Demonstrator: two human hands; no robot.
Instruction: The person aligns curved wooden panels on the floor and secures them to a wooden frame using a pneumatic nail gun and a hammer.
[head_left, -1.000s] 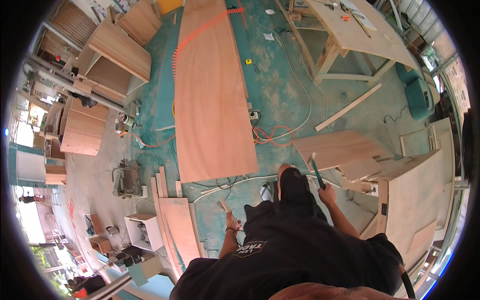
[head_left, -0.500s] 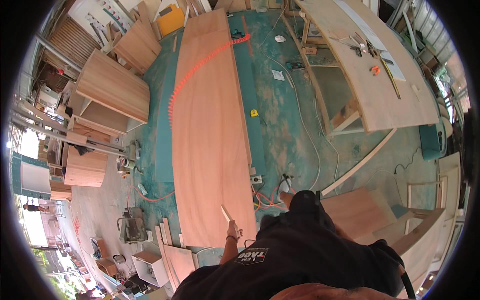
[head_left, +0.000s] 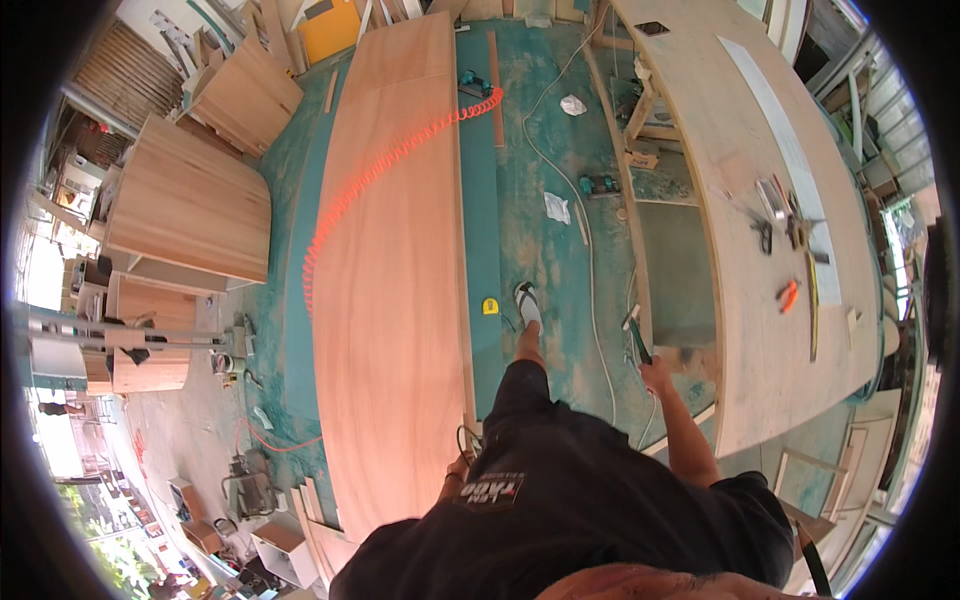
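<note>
My right hand (head_left: 655, 375) is closed round the dark handle of a hammer (head_left: 639, 345), held out to the right beside the workbench with its head pointing away from me. My left hand (head_left: 460, 466) is low by the right edge of a long wooden panel (head_left: 390, 250), its fingers partly hidden by my dark shirt. A pale end of a wooden strip (head_left: 470, 424) shows just above that hand; the rest of the strip is hidden. A coiled orange air hose (head_left: 375, 165) lies across the panel.
A yellow tape measure (head_left: 490, 306) lies on the green floor by my foot. At the right a workbench (head_left: 720, 300) carries orange-handled pliers (head_left: 789, 296) and other tools. Cabinets (head_left: 190, 205) stand at the left. A cable (head_left: 590, 260) runs along the floor.
I have stepped and turned toward the workbench. My right hand has come into view with a hammer. My left hand, plainly holding the wooden strip before, is now partly behind my shirt.
</note>
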